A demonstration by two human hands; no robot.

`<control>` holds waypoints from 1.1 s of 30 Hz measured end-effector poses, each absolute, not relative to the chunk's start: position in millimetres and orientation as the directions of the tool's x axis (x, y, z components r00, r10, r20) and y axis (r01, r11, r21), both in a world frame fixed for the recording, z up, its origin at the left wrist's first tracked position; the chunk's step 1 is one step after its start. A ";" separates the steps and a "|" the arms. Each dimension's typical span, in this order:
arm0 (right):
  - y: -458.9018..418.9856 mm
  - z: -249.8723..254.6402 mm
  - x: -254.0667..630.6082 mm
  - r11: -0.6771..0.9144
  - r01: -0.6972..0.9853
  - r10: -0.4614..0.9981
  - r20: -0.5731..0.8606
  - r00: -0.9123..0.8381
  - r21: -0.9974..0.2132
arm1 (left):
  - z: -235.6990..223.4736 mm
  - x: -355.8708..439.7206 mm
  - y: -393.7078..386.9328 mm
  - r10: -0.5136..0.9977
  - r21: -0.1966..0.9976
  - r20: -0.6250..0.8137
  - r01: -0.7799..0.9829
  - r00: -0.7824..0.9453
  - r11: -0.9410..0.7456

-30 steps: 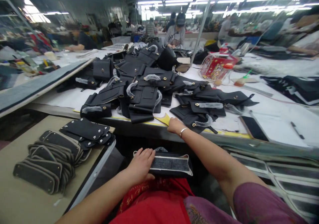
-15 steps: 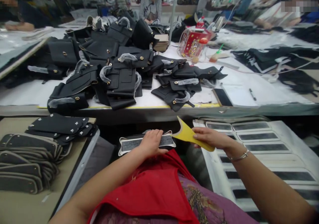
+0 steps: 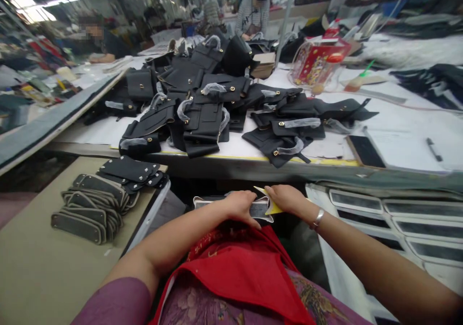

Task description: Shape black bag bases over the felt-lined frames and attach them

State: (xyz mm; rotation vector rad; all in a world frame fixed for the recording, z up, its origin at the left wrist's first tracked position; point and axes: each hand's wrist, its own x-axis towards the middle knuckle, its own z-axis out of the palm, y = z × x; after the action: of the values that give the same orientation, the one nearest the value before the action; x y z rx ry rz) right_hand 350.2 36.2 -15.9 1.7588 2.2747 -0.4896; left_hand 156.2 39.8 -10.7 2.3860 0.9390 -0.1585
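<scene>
In front of my red apron, my left hand (image 3: 241,206) grips a bag bottom (image 3: 259,210) from above, thumb on the near side and fingers over the far side. This piece is a long dark grey panel with a pale border and raised white corners; the rest of it is hidden. My right hand (image 3: 287,198) is closed round a yellow card-like tool (image 3: 274,208) with a notched, curved end. That end meets the right end of the bag bottom, close to my left fingers.
Black bags (image 3: 202,117) with wrapped handles cover the table ahead. Riveted base panels (image 3: 87,209) are stacked on a board at left. White-edged dark strips (image 3: 361,200) lie on a sheet at right. A phone (image 3: 366,151) rests near the table edge. Several people work beyond.
My right hand has brought the yellow tool left and onto the right end of the bag bottom. My left hand keeps its hold. The view has swung left.
</scene>
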 end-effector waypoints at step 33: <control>38.5 -15.0 344.0 0.301 0.945 0.890 -0.318 -0.328 -0.131 | -42.8 166.1 87.6 0.494 0.852 -0.500 0.507 0.711 0.132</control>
State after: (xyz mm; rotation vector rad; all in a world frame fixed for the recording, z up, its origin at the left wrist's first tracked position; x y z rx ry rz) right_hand 344.0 38.5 -15.0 1.6989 2.3786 -0.4394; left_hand 166.1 87.6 -42.8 1.4967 0.8637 -0.0110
